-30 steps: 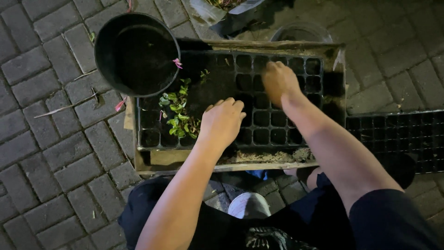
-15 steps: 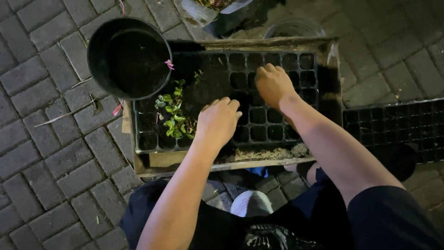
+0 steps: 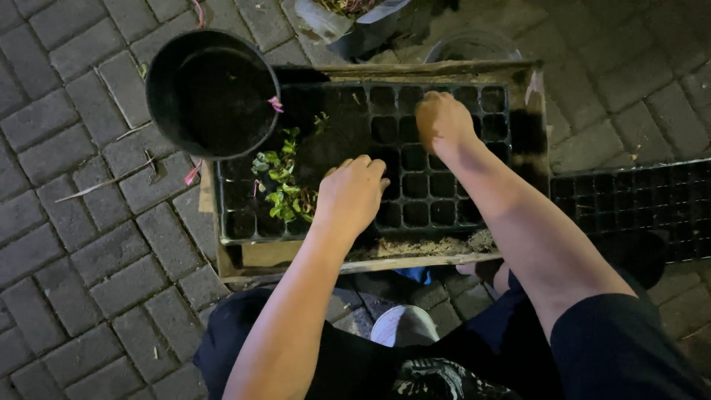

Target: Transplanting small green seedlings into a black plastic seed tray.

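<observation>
A black seedling tray (image 3: 444, 185) with many small cells lies in a shallow wooden box (image 3: 370, 263) on paving bricks. Small green seedlings (image 3: 285, 185) stand in its left cells, and dark soil (image 3: 337, 133) covers the cells beside them. My left hand (image 3: 354, 194) rests palm down on the tray just right of the seedlings, fingers curled onto the soil. My right hand (image 3: 443, 122) presses down on the upper cells, fingers bunched and pointing down; whether it holds anything is hidden.
A black round pot (image 3: 211, 92) with soil stands at the box's upper left corner. A second black cell tray (image 3: 637, 200) lies to the right. A plant bag (image 3: 348, 18) and a clear round container (image 3: 474, 46) sit behind the box.
My right hand has slid a little up the tray and its fingers have bunched downward. My left hand has stayed in place by the seedlings.
</observation>
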